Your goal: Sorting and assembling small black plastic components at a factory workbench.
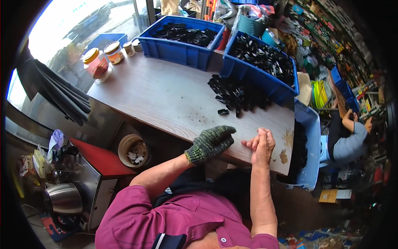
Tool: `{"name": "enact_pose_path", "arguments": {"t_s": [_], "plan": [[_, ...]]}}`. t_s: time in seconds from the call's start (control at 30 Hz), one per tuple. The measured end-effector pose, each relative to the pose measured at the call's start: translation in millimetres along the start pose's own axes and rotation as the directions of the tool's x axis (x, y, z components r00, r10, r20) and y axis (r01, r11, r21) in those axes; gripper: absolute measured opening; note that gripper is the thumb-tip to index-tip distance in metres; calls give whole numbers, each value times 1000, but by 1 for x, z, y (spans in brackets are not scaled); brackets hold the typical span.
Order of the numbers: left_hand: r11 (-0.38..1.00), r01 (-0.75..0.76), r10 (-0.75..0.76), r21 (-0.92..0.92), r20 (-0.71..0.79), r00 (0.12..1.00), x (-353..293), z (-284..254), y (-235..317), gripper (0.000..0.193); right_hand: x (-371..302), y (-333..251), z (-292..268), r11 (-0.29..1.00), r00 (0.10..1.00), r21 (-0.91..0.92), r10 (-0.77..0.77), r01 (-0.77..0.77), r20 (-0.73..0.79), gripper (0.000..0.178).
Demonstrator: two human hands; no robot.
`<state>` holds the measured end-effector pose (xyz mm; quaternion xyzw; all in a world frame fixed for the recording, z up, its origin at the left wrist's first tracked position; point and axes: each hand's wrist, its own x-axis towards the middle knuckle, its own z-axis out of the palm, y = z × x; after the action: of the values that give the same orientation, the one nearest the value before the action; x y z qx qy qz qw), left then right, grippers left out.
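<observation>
Observed gloved left hand [210,144] and bare right hand [262,147] curled; cannot tell contents. Found black pieces [243,96] on desk [153,95], twelve o'clock from both.

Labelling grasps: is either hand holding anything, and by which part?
Can't tell: nothing shows in the gloved left hand or bare right hand, but both are curled and could hide something small.

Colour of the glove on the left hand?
Mottled dark green and black knit glove; best in the head view.
</observation>
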<state>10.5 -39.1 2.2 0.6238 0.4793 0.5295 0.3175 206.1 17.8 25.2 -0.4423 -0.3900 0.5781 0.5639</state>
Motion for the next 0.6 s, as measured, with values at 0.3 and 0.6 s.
{"name": "enact_pose_path", "arguments": {"t_s": [0.3, 0.6], "plan": [[860, -193, 329, 473, -223, 917, 84, -160, 0, 38, 26, 32, 113, 988, 930, -90, 151, -128, 336, 15], [423, 74, 302, 903, -217, 928, 232, -298, -40, 63, 60, 59, 192, 956, 847, -139, 293, -258, 444, 17]]}}
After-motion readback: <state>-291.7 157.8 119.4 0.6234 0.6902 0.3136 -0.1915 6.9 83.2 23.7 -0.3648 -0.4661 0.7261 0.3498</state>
